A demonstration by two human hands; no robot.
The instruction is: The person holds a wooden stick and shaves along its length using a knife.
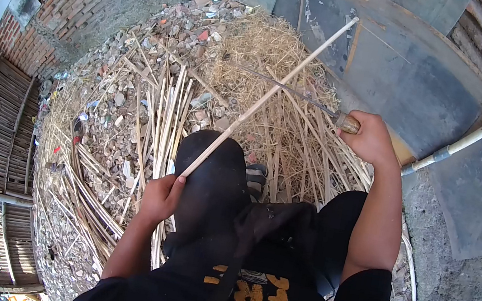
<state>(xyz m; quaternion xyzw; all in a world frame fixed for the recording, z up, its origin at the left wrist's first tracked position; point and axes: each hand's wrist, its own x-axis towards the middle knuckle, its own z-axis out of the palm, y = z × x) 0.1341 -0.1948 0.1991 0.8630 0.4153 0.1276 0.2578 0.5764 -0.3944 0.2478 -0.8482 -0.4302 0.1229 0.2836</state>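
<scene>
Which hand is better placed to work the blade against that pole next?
Probably the right hand: it grips the handle of the long blade, which crosses the pole in this view. The left hand is occupied, holding the pole's near end.

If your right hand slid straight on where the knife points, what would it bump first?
Probably the pale stick in the left hand: it crosses the knife ahead of the right hand. One picture leaves the depth unclear.
</scene>
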